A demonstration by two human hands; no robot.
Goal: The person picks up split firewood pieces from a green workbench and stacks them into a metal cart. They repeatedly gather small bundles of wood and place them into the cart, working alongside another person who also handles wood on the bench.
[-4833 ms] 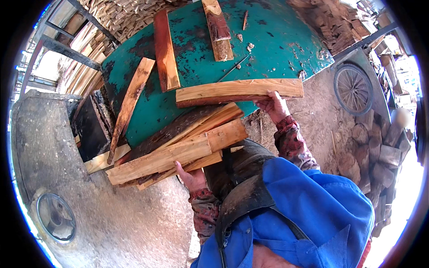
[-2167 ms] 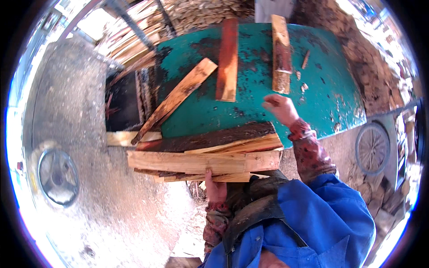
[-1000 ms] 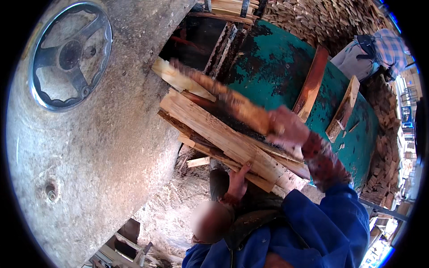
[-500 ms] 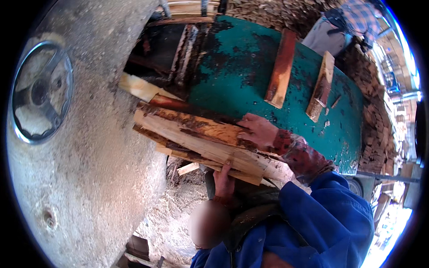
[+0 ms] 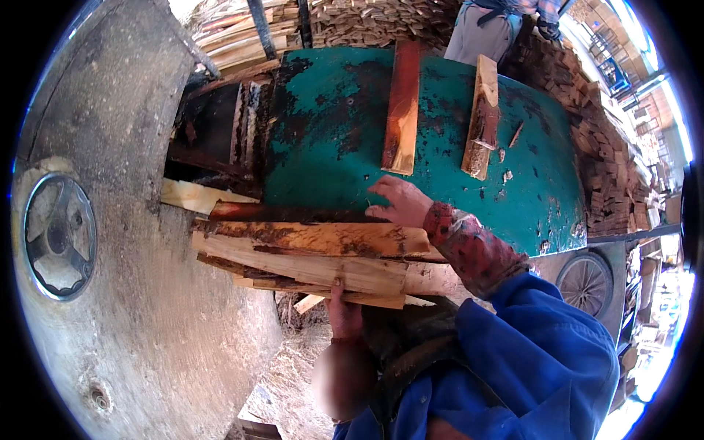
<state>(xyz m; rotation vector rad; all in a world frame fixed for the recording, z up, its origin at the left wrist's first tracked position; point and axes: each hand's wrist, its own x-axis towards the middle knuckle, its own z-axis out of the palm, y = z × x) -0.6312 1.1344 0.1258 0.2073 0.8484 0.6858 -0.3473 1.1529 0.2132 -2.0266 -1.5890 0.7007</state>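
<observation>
Several rough wooden slabs, some with bark, lie in a stack across the near edge of the green table. My left hand (image 5: 343,314) is closed on the near side of this stack, its thumb over a pale slab (image 5: 330,269). My right hand (image 5: 402,202) is open above the stack's far side, fingers apart and holding nothing. Under its fingertips runs a dark reddish slab (image 5: 293,213), next to a bark-streaked slab (image 5: 323,238). I cannot tell whether the fingertips touch it. My left fingers beneath the stack are hidden.
On the worn green table (image 5: 323,161) lie a reddish strip (image 5: 401,110) and a shorter bark-edged strip (image 5: 480,117). A large grey machine body (image 5: 161,293) with a handwheel (image 5: 60,236) fills the left. Another person (image 5: 488,33) stands beyond the table by stacked wood (image 5: 609,161).
My right hand has let go of the bark-streaked slab and lifted toward the green table, fingers spreading. My left hand keeps its grip. The whole view has turned somewhat.
</observation>
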